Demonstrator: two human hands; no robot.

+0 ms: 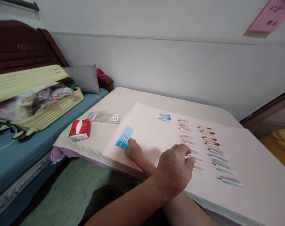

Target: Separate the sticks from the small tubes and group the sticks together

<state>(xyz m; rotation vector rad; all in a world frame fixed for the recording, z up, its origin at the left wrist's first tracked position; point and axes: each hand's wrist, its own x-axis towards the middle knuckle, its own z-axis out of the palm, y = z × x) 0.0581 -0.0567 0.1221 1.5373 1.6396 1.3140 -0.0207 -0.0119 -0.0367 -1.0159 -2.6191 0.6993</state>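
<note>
Currently we log: blue pens, a flat side-by-side batch at the left edge of the pink sheet on the counter. Our right hand touches their near ends, fingers curled; our left hand pinches a pale pen.

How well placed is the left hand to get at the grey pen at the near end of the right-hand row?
Probably yes. The left hand rests at the middle row, and little but bare pink sheet lies between it and the grey pen; the right hand is away at the blue pens.
</note>
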